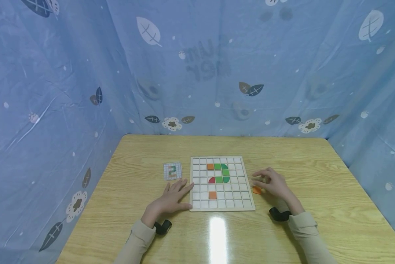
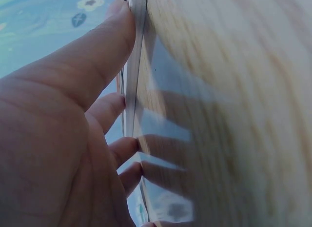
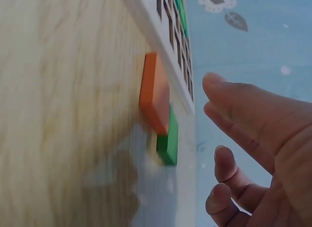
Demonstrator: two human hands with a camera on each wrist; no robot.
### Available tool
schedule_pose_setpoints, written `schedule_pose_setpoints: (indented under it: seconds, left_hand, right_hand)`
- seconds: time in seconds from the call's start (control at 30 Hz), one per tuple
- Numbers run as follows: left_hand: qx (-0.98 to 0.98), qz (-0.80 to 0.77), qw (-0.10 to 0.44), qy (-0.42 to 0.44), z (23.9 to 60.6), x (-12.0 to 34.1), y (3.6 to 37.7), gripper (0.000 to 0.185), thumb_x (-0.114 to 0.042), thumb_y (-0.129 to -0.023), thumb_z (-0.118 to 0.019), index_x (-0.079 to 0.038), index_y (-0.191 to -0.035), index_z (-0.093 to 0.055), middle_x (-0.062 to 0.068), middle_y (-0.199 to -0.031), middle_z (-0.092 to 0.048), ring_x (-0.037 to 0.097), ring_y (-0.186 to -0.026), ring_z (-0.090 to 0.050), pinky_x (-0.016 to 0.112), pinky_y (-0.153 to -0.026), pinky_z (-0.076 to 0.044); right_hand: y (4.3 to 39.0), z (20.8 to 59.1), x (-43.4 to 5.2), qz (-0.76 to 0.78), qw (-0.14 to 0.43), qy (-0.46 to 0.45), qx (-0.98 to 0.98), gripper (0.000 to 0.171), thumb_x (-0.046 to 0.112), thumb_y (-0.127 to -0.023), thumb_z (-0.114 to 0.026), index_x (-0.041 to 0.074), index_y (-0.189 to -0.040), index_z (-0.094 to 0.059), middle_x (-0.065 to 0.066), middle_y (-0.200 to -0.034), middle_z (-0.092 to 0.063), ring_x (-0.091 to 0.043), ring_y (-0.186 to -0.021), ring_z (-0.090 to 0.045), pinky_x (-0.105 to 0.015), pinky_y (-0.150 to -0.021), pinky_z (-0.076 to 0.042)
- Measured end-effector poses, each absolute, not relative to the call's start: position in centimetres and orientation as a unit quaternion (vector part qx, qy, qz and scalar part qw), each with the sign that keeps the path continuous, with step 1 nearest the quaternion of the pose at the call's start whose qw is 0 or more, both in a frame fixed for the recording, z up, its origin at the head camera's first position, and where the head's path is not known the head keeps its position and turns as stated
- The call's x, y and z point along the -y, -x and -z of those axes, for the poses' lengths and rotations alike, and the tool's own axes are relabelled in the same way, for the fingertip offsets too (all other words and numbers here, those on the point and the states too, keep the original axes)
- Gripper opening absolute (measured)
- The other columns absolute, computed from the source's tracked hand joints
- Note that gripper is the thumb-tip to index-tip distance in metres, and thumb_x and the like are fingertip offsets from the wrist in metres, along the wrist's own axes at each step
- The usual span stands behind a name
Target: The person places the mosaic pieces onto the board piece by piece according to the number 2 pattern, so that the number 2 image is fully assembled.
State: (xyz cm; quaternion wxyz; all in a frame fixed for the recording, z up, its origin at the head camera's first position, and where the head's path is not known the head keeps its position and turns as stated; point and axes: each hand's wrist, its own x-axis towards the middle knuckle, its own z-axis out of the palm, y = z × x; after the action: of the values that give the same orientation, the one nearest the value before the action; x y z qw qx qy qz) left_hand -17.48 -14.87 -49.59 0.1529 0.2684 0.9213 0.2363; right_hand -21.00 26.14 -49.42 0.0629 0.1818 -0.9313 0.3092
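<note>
A light grid board (image 1: 223, 210) lies flat on the table. Several colored tiles sit in its cells: an orange square (image 1: 210, 167) at the top, green pieces (image 1: 225, 172), a red quarter-round (image 1: 212, 180) and a lower orange square (image 1: 212, 195). My left hand (image 1: 173, 198) rests along the board's left edge, thumb and fingertips touching it. Just right of the board, my right hand (image 1: 275, 183) hovers with bent fingers and nothing between them. Beneath it lie a loose orange tile (image 3: 155, 95) and a green tile (image 3: 168, 139); the hand hides the green one in the head view.
A small card (image 1: 172, 171) printed with a colored grid pattern lies left of the board. The wooden table (image 1: 144, 154) is bordered at the back and sides by blue patterned curtains (image 1: 197, 73). Black cameras (image 1: 279, 215) are strapped to both wrists.
</note>
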Motion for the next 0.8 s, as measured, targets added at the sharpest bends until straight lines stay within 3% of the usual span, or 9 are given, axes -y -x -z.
schedule_pose_setpoints:
  seconds: [0.17, 0.43, 0.8]
  left_hand:
    - [-0.922, -0.235, 0.153, -0.268, 49.7, 14.8, 17.5, 0.075, -0.051, -0.088, -0.055, -0.023, -0.149, -0.022, 0.012, -0.155, -0.013, 0.033, -0.142, -0.004, 0.059, -0.111, 0.005]
    - [-0.923, -0.230, 0.152, -0.268, 49.7, 14.8, 17.5, 0.075, -0.051, -0.088, -0.055, -0.023, -0.149, -0.022, 0.012, -0.155, -0.012, 0.033, -0.143, -0.004, 0.059, -0.111, 0.005]
    - [-0.922, -0.230, 0.155, -0.268, 49.8, 14.9, 17.6, 0.076, -0.051, -0.088, -0.054, -0.023, -0.149, -0.020, 0.012, -0.155, -0.011, 0.032, -0.143, -0.003, 0.058, -0.112, 0.006]
  right_hand:
    - [20.5, 49.6, -27.1, -0.313, 0.059, -0.178, 0.931, 0.026, 0.022, -0.078, -0.074, 0.011, -0.101, -0.070, -0.006, -0.085, -0.054, -0.007, -0.061, -0.037, -0.025, -0.054, -0.028]
    - [20.1, 50.1, -28.4, -0.299, 0.021, -0.151, 0.942, 0.031, 0.030, -0.080, -0.072, 0.015, -0.107, -0.069, -0.002, -0.085, -0.052, -0.011, -0.066, -0.037, -0.030, -0.062, -0.019]
    - [19.9, 50.1, -28.8, -0.291, 0.026, -0.140, 0.946, 0.031, 0.027, -0.078, -0.074, 0.012, -0.105, -0.068, -0.002, -0.084, -0.053, -0.014, -0.069, -0.039, -0.034, -0.066, -0.018]
